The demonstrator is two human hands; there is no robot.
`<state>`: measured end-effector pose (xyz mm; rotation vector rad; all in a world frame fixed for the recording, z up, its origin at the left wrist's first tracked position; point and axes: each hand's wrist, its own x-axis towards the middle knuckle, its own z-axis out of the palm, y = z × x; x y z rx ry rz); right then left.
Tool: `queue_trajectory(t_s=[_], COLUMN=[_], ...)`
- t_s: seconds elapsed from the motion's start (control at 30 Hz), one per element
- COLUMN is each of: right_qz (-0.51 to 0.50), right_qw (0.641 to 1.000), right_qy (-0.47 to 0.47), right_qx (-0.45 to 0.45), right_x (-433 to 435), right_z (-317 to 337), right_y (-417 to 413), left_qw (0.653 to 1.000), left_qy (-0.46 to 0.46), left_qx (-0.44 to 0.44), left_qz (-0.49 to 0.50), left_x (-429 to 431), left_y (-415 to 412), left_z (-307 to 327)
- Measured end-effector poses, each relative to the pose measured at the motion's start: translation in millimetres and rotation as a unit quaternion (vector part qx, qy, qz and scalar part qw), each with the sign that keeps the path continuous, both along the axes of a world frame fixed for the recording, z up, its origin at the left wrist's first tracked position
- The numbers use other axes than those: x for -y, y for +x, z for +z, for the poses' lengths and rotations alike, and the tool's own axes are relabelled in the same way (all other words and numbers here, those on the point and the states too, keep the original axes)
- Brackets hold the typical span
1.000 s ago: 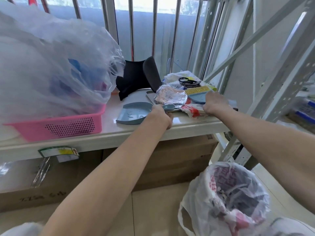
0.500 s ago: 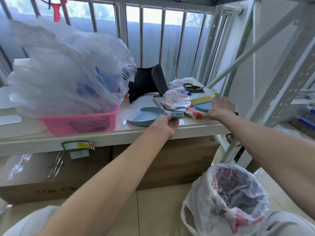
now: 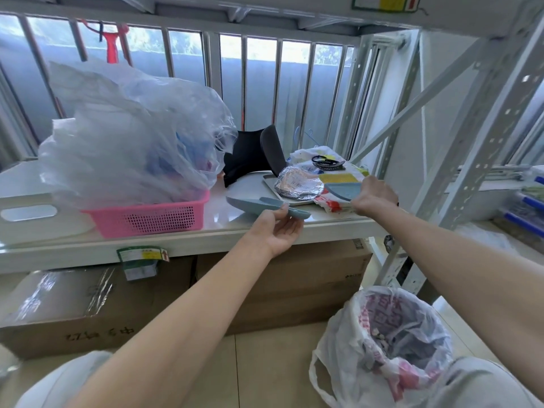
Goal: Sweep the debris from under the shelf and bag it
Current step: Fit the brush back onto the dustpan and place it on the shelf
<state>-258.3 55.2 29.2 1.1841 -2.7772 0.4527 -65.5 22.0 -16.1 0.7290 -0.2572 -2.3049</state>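
Observation:
My left hand (image 3: 281,228) holds a small blue-grey dustpan (image 3: 259,205) by its handle, lifted just off the white shelf (image 3: 223,231) near the front edge. My right hand (image 3: 374,195) grips the blue-grey hand brush (image 3: 343,189), whose yellow bristles point toward the window. On the floor at the lower right stands a white plastic bag (image 3: 379,346), open at the top, with scraps of debris inside. Both arms reach forward over the floor.
A pink basket (image 3: 153,219) stuffed with clear plastic bags fills the shelf's left. A foil-wrapped packet (image 3: 297,187), a tray, black straps and a black cushion (image 3: 253,154) lie behind. Cardboard boxes (image 3: 288,287) sit under the shelf. A perforated metal rack (image 3: 459,160) stands at the right.
My left hand has lifted the dustpan off the shelf and tilted it. My right hand has closed on the brush. The camera has tipped upward.

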Motion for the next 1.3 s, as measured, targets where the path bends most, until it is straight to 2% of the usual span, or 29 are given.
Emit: queue_trajectory(t_s=[0.07, 0.2, 0.33, 0.47, 0.6, 0.93, 1.13, 1.3], right_qz=[0.005, 0.016, 0.017, 0.044, 0.082, 0.1, 0.107, 0.103], right_qw=[0.999, 0.985, 0.923, 0.871, 0.85, 0.853, 0.821, 0.821], right_qy=[-0.013, -0.076, -0.149, -0.168, -0.145, -0.127, -0.131, -0.128], right_qx=[0.041, 0.156, 0.355, 0.46, 0.5, 0.497, 0.546, 0.547], right_x=[-4, -8, -16, -30, -40, -45, -51, -52], right_z=[-1, 0, 3, 13, 15, 15, 13, 11], right_y=[3, 9, 15, 25, 35, 43, 42, 42], left_qw=[1.0, 0.989, 0.972, 0.961, 0.953, 0.928, 0.933, 0.937], left_qy=[-0.03, -0.119, -0.189, -0.232, -0.263, -0.334, -0.333, -0.326], left_qx=[0.005, 0.077, 0.119, 0.123, 0.13, 0.155, 0.121, 0.105], left_qz=[0.001, -0.039, -0.076, -0.086, -0.075, -0.056, -0.063, -0.064], left_x=[1, -4, -12, -18, -24, -40, -39, -37], left_y=[1, 1, -1, -1, -3, -15, -13, -12], left_z=[3, 3, -4, -14, -24, -24, -24, -24])
